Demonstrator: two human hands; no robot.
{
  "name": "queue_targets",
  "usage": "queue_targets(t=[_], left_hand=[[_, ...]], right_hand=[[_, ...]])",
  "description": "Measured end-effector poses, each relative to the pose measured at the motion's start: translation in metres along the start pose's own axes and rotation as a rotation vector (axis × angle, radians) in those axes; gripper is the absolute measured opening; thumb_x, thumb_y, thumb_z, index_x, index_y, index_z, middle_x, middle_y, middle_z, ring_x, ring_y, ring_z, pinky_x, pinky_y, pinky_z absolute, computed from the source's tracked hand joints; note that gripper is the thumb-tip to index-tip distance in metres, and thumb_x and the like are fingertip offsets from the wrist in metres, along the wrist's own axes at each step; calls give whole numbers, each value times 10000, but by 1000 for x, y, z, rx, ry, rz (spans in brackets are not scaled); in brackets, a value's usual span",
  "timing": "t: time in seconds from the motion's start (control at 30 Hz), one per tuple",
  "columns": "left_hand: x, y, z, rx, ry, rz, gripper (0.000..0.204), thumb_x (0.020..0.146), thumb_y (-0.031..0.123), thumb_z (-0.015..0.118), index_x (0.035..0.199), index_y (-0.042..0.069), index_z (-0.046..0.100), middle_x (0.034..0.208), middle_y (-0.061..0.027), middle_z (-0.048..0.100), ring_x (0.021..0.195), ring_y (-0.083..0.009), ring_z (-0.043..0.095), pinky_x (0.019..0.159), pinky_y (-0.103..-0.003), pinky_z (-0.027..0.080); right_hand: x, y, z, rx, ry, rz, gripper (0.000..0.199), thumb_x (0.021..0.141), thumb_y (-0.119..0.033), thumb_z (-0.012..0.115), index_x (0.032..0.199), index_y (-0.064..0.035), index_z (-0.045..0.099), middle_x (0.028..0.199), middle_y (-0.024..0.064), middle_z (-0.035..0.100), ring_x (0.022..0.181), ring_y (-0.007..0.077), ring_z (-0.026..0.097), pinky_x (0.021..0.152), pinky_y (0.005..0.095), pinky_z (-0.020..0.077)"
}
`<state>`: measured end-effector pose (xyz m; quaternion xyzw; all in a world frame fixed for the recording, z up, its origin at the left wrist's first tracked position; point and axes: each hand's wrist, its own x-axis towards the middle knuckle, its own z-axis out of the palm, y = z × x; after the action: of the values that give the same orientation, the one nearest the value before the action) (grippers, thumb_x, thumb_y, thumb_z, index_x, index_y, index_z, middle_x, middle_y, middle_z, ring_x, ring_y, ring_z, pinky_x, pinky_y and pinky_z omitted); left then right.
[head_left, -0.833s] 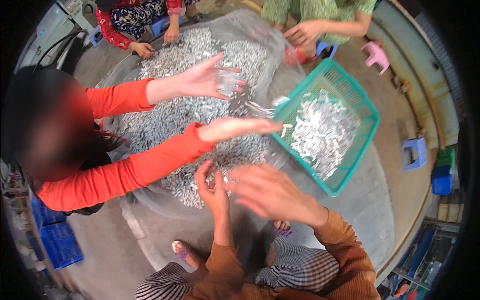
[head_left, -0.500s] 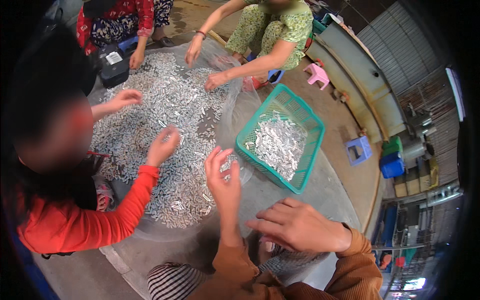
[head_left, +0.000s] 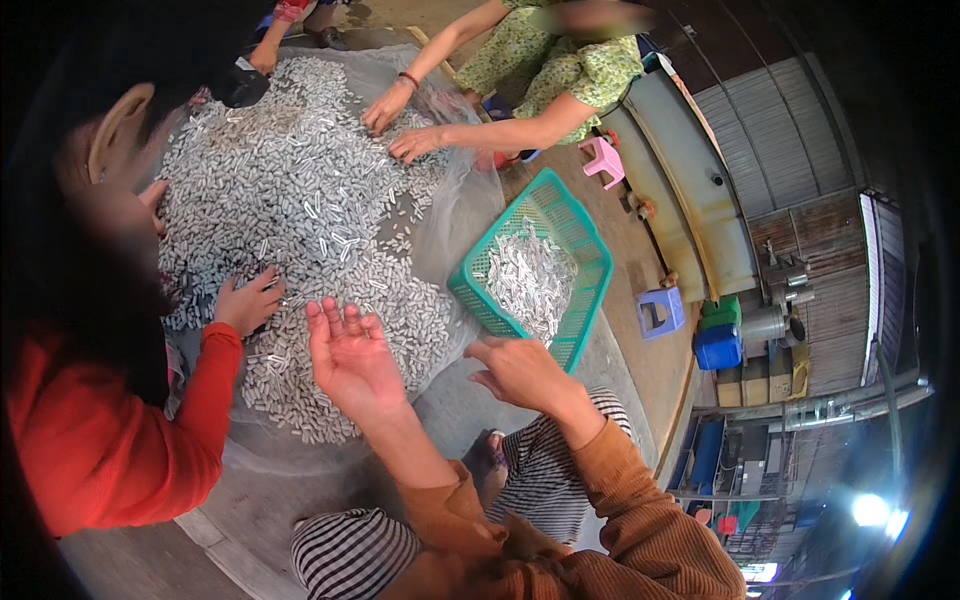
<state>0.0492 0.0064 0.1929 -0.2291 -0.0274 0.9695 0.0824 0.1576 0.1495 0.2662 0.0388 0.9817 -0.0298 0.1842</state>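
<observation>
Left hand [head_left: 350, 355]: raised, palm up, fingers spread, nothing pinched; hovers over the near edge of the heap of small silvery metal pieces [head_left: 300, 220]. Right hand [head_left: 520, 372]: loosely curled, palm down, not visibly holding anything, though underside hidden; sits just off the near corner of the green mesh basket [head_left: 580, 245], which is partly filled with the same pieces.

Heap lies on a clear plastic sheet [head_left: 455, 215], spread toward its far and left edges; basket rests on the sheet's right edge.

Judgement for clean handling: scoop from the near edge with fingers closed together, small handfuls only; carry low across to the basket and release over its middle, not the rim, to avoid scatter.

Also at the heap: red-sleeved hand [head_left: 248, 302] pressed on the left edge; two hands of a person in a green patterned top [head_left: 405, 125] at the far edge.
</observation>
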Motion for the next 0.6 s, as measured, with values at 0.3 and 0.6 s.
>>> queue_targets(t=[0.3, 0.6], left_hand=[[4, -1, 10, -394, -226, -168, 160, 914, 82, 468, 1041, 75, 564, 942, -41, 569, 817, -162, 508, 695, -292, 421], [-17, 22, 30, -403, -193, -132, 159, 901, 65, 461, 1030, 81, 552, 887, -23, 558, 755, -142, 481, 667, -283, 406]], right_hand=[[43, -41, -4, 60, 60, -155, 231, 772, -186, 664, 920, -36, 569, 785, 116, 609, 748, 318, 622, 630, 408, 488], [36, -77, -1, 67, 30, -306, 257, 748, -184, 668, 909, -3, 581, 772, 123, 606, 716, 309, 624, 616, 401, 492]])
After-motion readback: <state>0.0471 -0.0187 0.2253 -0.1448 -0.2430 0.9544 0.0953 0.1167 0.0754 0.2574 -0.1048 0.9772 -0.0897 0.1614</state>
